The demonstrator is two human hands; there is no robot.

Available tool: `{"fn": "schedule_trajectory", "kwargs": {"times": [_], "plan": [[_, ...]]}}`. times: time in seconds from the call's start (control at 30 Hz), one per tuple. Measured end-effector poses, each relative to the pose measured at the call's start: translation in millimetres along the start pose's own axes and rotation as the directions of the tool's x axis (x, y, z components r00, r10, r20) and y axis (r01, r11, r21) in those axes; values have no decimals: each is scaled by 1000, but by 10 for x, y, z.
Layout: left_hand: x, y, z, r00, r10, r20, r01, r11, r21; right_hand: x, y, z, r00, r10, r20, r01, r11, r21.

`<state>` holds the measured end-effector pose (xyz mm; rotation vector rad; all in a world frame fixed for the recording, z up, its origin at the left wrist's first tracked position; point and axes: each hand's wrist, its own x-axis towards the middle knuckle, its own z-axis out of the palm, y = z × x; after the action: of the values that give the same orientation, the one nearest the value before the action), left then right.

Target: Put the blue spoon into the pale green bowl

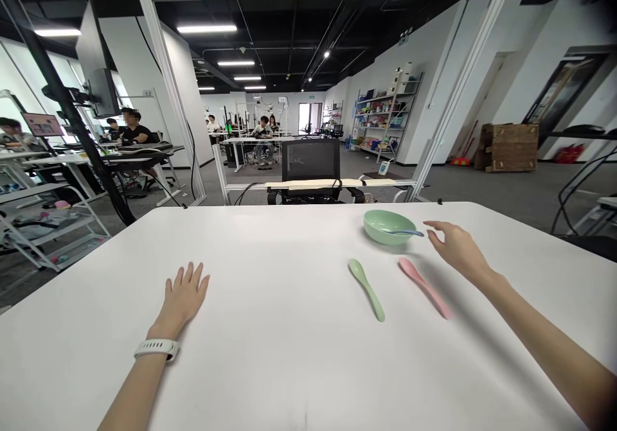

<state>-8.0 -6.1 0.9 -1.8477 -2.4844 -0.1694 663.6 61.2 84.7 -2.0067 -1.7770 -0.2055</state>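
Observation:
My left hand [180,299] lies flat on the left of the white table [270,354], fingers spread, with a pale band on the wrist. At the right, my right hand [456,246] is held above the table with thumb and fingers apart. Its fingertips are just beside the handle end of a blue spoon [405,232], and nothing shows between them. That spoon rests in a light green bowl [385,235], its handle jutting over the rim to the right. Nearer to me, a green spoon [369,293] and a pink spoon [425,288] lie on the table.
Beyond the far table edge stand a metal frame bar [308,185] and a black mesh chair [311,160]. Several people sit at desks in the background. A shelf rack [385,116] and a wooden crate [511,148] stand farther back at the right.

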Motion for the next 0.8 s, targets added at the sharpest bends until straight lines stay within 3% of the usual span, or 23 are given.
{"fn": "schedule_trajectory", "kwargs": {"times": [0.07,0.2,0.3,0.4,0.6,0.7,0.8], "plan": [[1,1,7,1000,-3,-4,3,1000,-5,-205,170,97,1000,21,-1,-21,999,34],[-6,13,-4,1000,-22,6,22,1000,-3,-544,397,388,990,-2,142,-13,995,103],[-11,18,-18,1000,-24,19,24,1000,4,-679,462,559,978,-15,209,-14,990,137],[-8,15,-11,1000,-23,2,23,1000,6,-716,487,630,982,-9,187,-21,987,158],[17,-1,41,999,-18,-31,18,1000,3,-642,507,550,980,30,195,-64,983,170],[22,-3,42,1000,-20,-22,20,1000,-4,-493,451,398,995,87,54,-95,982,166],[21,-5,35,1000,-21,-13,21,1000,-15,-229,291,175,996,52,-73,-41,989,143]]}}
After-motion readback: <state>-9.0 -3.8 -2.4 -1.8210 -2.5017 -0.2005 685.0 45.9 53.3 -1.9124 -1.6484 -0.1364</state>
